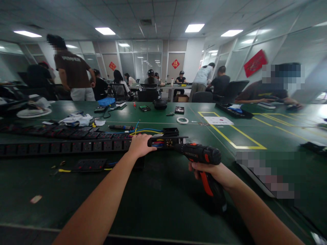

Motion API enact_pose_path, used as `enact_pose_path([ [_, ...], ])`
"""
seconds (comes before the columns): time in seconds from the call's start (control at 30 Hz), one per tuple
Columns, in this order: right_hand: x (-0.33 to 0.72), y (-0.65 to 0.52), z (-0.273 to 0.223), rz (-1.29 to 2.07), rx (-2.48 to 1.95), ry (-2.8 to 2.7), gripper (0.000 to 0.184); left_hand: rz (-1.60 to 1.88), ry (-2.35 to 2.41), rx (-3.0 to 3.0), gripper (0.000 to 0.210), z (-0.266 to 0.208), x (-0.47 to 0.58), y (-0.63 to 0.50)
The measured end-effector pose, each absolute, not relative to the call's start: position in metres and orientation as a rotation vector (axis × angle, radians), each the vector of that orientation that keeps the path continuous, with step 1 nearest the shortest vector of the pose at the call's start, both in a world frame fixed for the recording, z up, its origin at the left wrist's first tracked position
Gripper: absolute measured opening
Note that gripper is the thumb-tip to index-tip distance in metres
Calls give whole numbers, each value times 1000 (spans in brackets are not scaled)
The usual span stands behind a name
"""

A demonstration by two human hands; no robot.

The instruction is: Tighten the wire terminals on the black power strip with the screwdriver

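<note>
The strip (84, 147) lies across the left half of the surface (163, 214), its right end reaching the middle, where the housing is open and coloured wires show inside. The left hand (140, 145) grips it near that end, thumb along the front and fingers over the top. The drill (200, 153) is just right of the opening, its nose aimed left into it; whether the tip touches anything inside, I cannot tell. The right hand (208, 172) is wrapped around the drill's handle, fingers closed on it.

Behind the strip runs a second row of sockets (89, 134), with blue and yellow wires (149, 131) near its right end and a pen-shaped tool (120, 127) just beyond. In front lies a short socket block (89, 164). Farther back are a white ring (182, 120), a paper (218, 120) over yellow lines (245, 147) and a blue basket (106, 101). Several people sit or stand beyond, one in a brown shirt (73, 68)
</note>
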State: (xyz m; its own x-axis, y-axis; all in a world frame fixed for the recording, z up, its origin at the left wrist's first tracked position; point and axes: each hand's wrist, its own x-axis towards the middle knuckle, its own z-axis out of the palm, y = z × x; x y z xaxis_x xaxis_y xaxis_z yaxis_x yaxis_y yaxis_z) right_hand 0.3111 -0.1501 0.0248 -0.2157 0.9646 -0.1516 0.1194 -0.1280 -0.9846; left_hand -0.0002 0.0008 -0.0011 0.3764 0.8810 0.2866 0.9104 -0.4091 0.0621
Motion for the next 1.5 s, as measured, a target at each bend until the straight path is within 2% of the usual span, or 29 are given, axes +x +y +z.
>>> enact_pose_path([
  [0.2,312,-150,24,1380,-1315,-1423,36,-432,-1660,-2532,68,1,1,0],
  [0.6,307,-153,31,1347,-1402,-1441,42,-419,-1661,-2537,67,1,1,0],
  [1.5,306,-153,31,1359,-1364,-1481,39,-429,-1645,-2533,69,-1,0,1],
])
